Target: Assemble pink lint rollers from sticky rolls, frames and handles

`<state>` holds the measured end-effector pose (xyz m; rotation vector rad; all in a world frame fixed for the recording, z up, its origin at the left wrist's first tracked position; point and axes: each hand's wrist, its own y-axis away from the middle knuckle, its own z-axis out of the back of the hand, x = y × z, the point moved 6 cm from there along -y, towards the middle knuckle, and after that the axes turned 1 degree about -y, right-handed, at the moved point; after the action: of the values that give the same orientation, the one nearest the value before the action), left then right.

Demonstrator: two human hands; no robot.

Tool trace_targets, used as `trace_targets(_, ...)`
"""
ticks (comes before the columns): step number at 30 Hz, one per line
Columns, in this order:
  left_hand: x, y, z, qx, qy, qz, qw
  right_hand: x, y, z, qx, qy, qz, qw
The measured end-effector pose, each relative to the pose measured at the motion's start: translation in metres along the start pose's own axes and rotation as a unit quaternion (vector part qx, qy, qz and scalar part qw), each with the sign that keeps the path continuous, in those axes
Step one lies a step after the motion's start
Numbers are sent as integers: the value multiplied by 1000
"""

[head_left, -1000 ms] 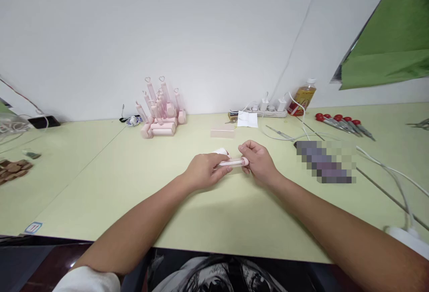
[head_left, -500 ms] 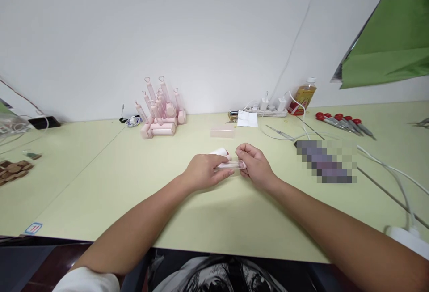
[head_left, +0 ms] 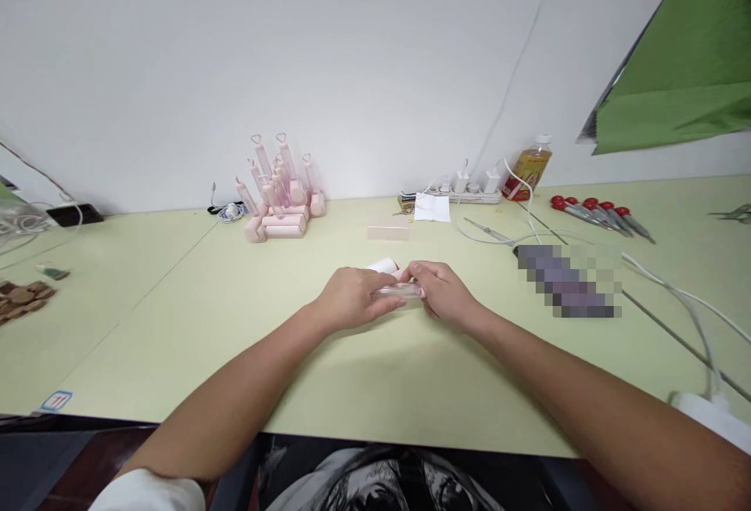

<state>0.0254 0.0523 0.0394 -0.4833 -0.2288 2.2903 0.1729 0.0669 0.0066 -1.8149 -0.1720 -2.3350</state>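
Observation:
Both my hands meet over the middle of the table. My left hand (head_left: 353,300) grips a clear tube (head_left: 400,290), lying sideways with its pink end to the right. The fingers of my right hand (head_left: 443,292) close around that pink end and partly hide it. Just behind the tube lies a white and pink cylindrical piece (head_left: 384,266), partly covered by my left fingers. A pale pink rectangular block (head_left: 388,229) sits farther back.
Several pink tubes with heart-shaped tops (head_left: 282,174) stand among pink pieces at back left. At back right are a power strip (head_left: 478,198), white paper (head_left: 432,207), a drink bottle (head_left: 528,170) and red-ended tools (head_left: 601,214). Cables cross the right side near a blurred-out object (head_left: 566,284).
My right fingertips have come down from above the tube onto its pink end. The left hand keeps its hold on the tube, and the view has shifted slightly.

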Motion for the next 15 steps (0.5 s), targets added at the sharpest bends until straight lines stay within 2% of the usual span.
trace_targets(3, -2, 0, 0, 10, -17, -3, 1000, 6, 0, 1, -19, 40, 49, 998)
trace_targets(5, -3, 0, 0, 9, -26, -2, 1000, 6, 0, 2, -34, 50, 53, 997)
trace_targets(12, -1, 0, -2, -16, -14, -4, 1000, -3, 2, 1, -42, -4, 7, 999)
trace_targets(15, -1, 1, -3, -19, -3, -6, 1000, -8, 3, -1, -48, -59, -28, 997)
